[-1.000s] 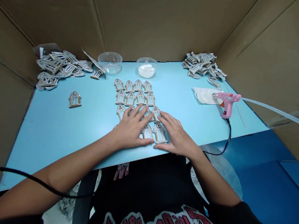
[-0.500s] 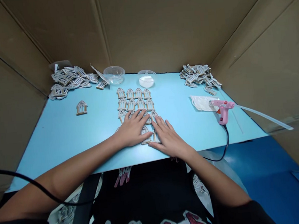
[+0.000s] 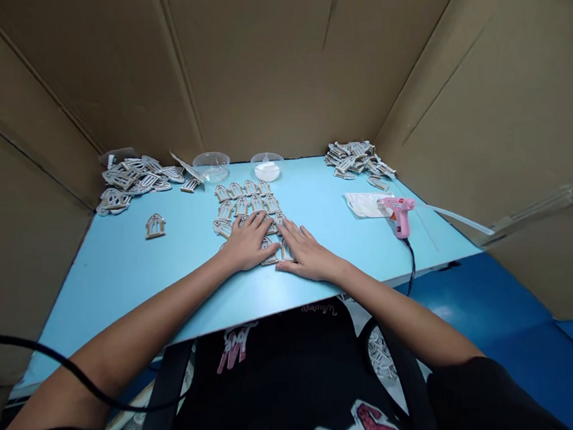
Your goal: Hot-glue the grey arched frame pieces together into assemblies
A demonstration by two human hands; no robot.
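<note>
L grip [image 3: 248, 246] & R grip [image 3: 310, 253] spread flat on arch pcs [image 3: 242, 206].

The light blue table [image 3: 316, 206] carries rows of small arched frames [image 3: 241, 206]. Two clear tubs [image 3: 212, 168] stand behind; a pink glue gun [image 3: 402, 209] lies to the right.

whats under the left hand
The left hand lies over part of the rows of arched pieces on the blue table. Partly covered ones show around it; how many are fully hidden cannot be seen.
</note>
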